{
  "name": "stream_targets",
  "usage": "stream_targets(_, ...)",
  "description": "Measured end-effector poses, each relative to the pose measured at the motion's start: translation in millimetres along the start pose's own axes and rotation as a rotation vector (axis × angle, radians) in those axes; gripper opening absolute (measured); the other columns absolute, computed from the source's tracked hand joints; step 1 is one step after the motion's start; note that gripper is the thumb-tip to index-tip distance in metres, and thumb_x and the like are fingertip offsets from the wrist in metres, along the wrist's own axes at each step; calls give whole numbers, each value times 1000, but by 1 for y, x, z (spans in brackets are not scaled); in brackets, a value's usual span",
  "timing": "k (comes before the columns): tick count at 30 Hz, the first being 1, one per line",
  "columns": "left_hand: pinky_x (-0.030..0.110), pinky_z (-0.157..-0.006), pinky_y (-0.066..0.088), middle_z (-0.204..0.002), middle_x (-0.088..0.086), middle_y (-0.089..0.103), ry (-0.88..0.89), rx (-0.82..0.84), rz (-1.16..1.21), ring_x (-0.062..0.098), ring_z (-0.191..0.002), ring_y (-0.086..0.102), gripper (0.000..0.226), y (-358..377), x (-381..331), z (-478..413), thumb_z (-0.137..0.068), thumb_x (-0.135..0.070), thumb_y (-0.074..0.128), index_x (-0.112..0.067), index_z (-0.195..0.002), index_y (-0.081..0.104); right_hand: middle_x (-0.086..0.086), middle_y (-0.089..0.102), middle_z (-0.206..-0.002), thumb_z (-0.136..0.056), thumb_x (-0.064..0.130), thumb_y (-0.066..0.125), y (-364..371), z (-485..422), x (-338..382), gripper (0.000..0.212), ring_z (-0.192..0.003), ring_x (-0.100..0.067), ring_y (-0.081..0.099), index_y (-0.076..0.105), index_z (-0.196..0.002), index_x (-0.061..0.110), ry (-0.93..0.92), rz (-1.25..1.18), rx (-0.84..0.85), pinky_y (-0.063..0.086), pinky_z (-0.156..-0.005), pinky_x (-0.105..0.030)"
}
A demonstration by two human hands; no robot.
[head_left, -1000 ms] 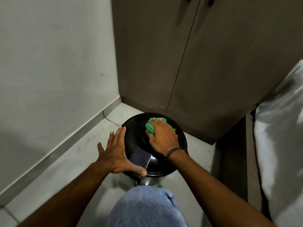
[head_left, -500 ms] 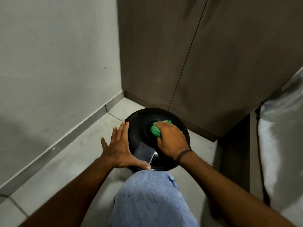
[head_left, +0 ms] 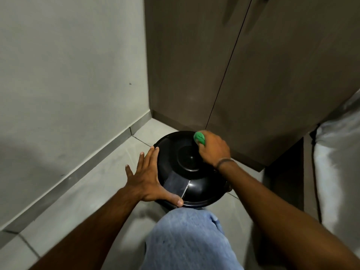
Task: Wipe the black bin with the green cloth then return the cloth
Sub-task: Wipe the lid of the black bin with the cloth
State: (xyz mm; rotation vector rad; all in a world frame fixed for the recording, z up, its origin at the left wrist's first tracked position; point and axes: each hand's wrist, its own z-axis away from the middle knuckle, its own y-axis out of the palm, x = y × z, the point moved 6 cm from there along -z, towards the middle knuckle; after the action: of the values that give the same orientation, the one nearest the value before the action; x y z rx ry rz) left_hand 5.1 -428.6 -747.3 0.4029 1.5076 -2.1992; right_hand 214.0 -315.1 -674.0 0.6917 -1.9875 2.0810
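- Bin [head_left: 191, 172] stands on the floor [head_left: 93, 191], in the corner between the wall [head_left: 68, 75] on the left and the cabinet [head_left: 253, 75] behind it.
- Left hand [head_left: 148, 180] lies flat against the bin's left rim, thumb across the near edge.
- Right hand [head_left: 213, 150] rests on the lid's far right side, cloth [head_left: 199, 138] bunched under its fingers at the far edge.
- Knee [head_left: 187, 236] sits just before the bin, between the two forearms.
- Bedding [head_left: 339, 172] lies well right of the bin.
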Motion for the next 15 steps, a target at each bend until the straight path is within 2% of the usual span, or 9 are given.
stream_targets(3, 80, -123, -1, -174, -11, -31, -8, -23, -12, 26, -162, -24, 196, 1, 1, -2, -8, -106, 71, -37, -158, -35, -10, 68, -137, -92, 22, 60, 27, -2, 52, 41, -129, -32, 60, 66, -131, 15, -205, 26, 7, 41, -114, -41)
stream_targets(6, 77, -123, -5, -173, -12, -34, -33, -12, -26, 24, -161, -27, 196, 3, 3, -4, -8, -108, 68, -36, -156, -39, -4, 60, -149, -94, 33, 60, 55, 39, 77, 48, -141, -25, 50, 59, -141, 20, -435, 33, 27, 32, -123, -43)
stream_targets(7, 77, -123, -6, -172, -13, -36, -36, -9, -25, 23, -161, -29, 194, 4, 4, -4, -13, -108, 70, -36, -155, -41, -2, 57, -152, -95, 36, 59, 61, 57, 76, 51, -145, -23, 46, 56, -144, 22, -495, 19, 33, 29, -125, -43)
stream_targets(9, 77, -124, -5, -171, -13, -37, -25, -18, -21, 24, -161, -29, 180, 6, 5, -5, -35, -96, 81, -37, -155, -41, 2, 52, -157, -96, 41, 59, 69, 91, 64, 55, -151, -21, 41, 51, -149, 27, -613, 57, 48, 24, -128, -44)
stream_targets(11, 78, -125, -2, -174, -11, -32, 1, -55, -11, 26, -162, -25, 169, 7, 5, -6, -50, -81, 87, -38, -157, -36, 4, 56, -154, -96, 47, 58, 74, 121, 42, 56, -148, -22, 47, 49, -148, 30, -718, 210, -20, 34, -123, -47)
stream_targets(12, 78, -125, -1, -175, -10, -29, 9, -65, 1, 27, -163, -23, 170, 7, 4, -5, -47, -83, 88, -38, -158, -33, 5, 56, -154, -97, 52, 53, 74, 134, 28, 56, -148, -20, 47, 45, -149, 32, -724, 259, -72, 37, -120, -46)
stream_targets(13, 77, -125, 0, -176, -9, -26, 13, -60, 11, 27, -163, -21, 175, 7, 2, -3, -38, -90, 85, -38, -159, -31, 7, 51, -156, -101, 55, 46, 72, 145, 12, 56, -150, -17, 40, 37, -152, 35, -695, 267, -115, 34, -122, -42)
stream_targets(15, 77, -124, 1, -176, -9, -26, 15, -49, 18, 28, -164, -20, 187, 8, 1, -1, -19, -104, 75, -38, -159, -30, 12, 33, -162, -107, 57, 29, 64, 161, -26, 58, -157, -11, 16, 12, -161, 44, -582, 179, -170, 13, -131, -33)
